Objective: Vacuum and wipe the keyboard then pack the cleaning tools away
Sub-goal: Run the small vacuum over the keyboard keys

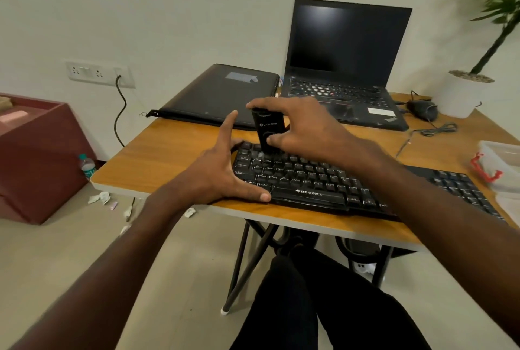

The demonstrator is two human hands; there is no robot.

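A black keyboard [315, 180] lies across the front of the wooden table [174, 152]. My right hand [304, 127] grips a small black handheld vacuum [266, 130] upright, its lower end on the keys at the keyboard's upper left. My left hand [225, 172] rests at the keyboard's left end, fingers spread, thumb along the front edge, holding it in place.
An open black laptop [346, 68] and a dark laptop sleeve [222, 93] sit at the back. A mouse [423, 109] with cable and a potted plant [464, 93] are at the right. A clear container with a red clip [498, 164] stands at the right edge. Paper scraps and a bottle [87, 166] lie on the floor.
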